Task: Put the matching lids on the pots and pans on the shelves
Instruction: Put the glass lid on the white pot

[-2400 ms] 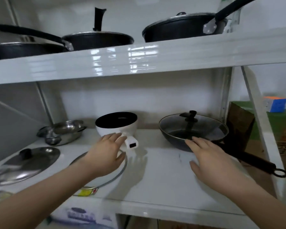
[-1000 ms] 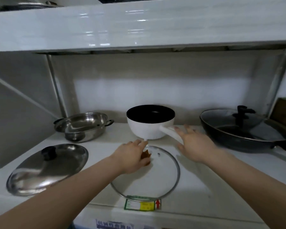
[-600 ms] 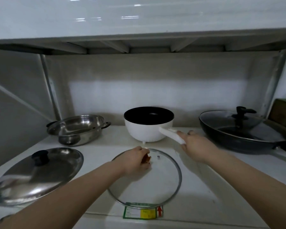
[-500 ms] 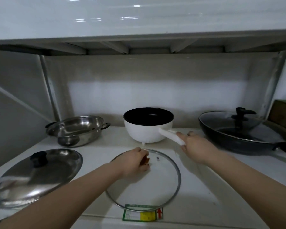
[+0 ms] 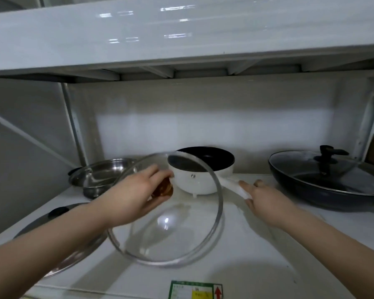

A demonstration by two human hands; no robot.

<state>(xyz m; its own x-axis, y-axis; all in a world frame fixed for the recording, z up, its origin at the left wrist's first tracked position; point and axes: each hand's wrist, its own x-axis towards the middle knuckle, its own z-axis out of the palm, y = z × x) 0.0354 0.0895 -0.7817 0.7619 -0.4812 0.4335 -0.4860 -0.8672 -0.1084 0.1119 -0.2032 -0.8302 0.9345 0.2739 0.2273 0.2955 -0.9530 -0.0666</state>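
Observation:
My left hand (image 5: 132, 195) grips the brown knob of a clear glass lid (image 5: 181, 229) and holds it tilted above the shelf, its far rim in front of the white saucepan (image 5: 201, 169). The saucepan has a black inside and no lid on it. My right hand (image 5: 266, 197) holds the saucepan's white handle (image 5: 231, 183). A steel pot (image 5: 102, 175) stands lidless at the back left. Its steel lid with a black knob (image 5: 58, 212) lies at the front left, partly under my left forearm.
A black frying pan (image 5: 324, 188) with its glass lid on sits at the right. The upper shelf board (image 5: 181, 33) hangs low overhead. A metal upright (image 5: 73, 124) stands at the back left. A green and yellow sticker (image 5: 194, 291) marks the shelf's front edge.
My left hand has lifted the glass lid off the shelf and tilted it up toward the white saucepan. My right hand stays on the saucepan's handle.

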